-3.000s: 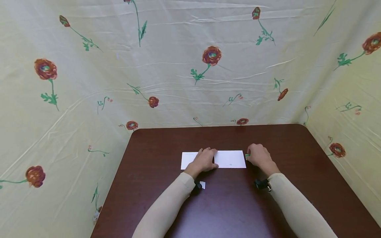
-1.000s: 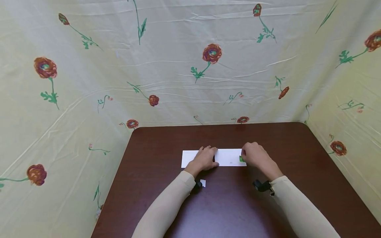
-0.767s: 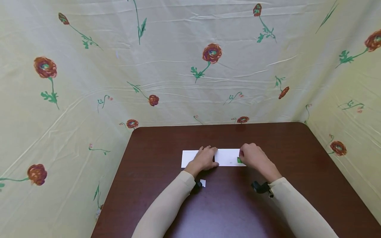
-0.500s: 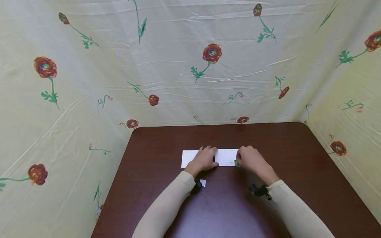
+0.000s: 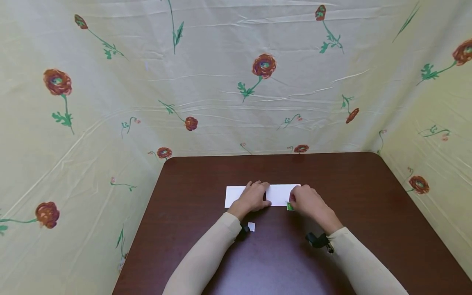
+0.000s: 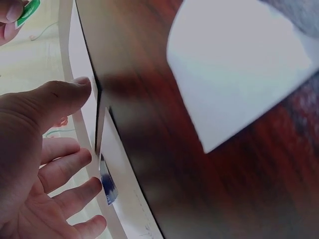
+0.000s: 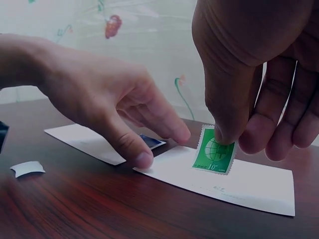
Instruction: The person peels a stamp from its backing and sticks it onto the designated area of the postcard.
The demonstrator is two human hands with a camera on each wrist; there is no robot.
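Between the thumb and forefinger of my right hand (image 5: 311,205) is a green postage stamp (image 7: 212,155) with a globe design and the number 10. It is held up, tilted, over the front edge of the right white envelope (image 7: 264,186). My left hand (image 5: 253,196) rests across the inner ends of the two envelopes, its fingers spread and nearly straight. Under that hand, the left white envelope (image 7: 87,143) bears a dark blue stamp (image 7: 151,141) at its inner end. Faint markings show on the right envelope; whether the green stamp touches it I cannot tell.
A small white paper piece (image 5: 251,226) with curled edges lies near the left wrist on the dark brown table (image 5: 265,262). Behind and beside the table hangs a pale flowered cloth (image 5: 214,82). Each wrist wears a black strapped camera (image 5: 316,241).
My right hand has carried the green stamp from beyond the right envelope's outer end leftward, then toward its front edge. The left hand has stayed in place on the envelopes.
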